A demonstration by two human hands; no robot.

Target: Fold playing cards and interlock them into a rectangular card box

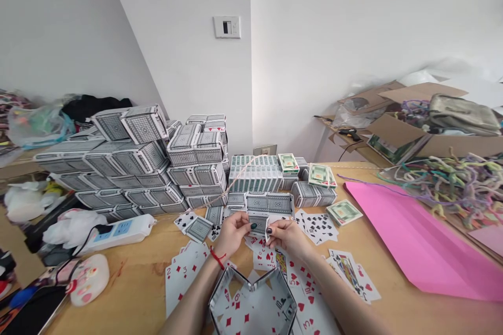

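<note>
One patterned card is held between two hands over the middle of the bench, just in front of a row of grey-backed card blocks. The left hand, a red cord round its wrist, has its grip pinched on the card's left side; the right hand has its grip pinched on the right side, where a pale edge stands up. Nearer the body, between the forearms, sits a heart-shaped frame — open at the top — with face-up cards visible inside its outline. More loose cards spread around it, some beneath the forearms. Behind and left rises a tall stack of card blocks; behind the hands stands a row of green-patterned packs. A pink sheet lies at the right, beside tangled fuzzy strands, and a white power strip lies at the left.
</note>
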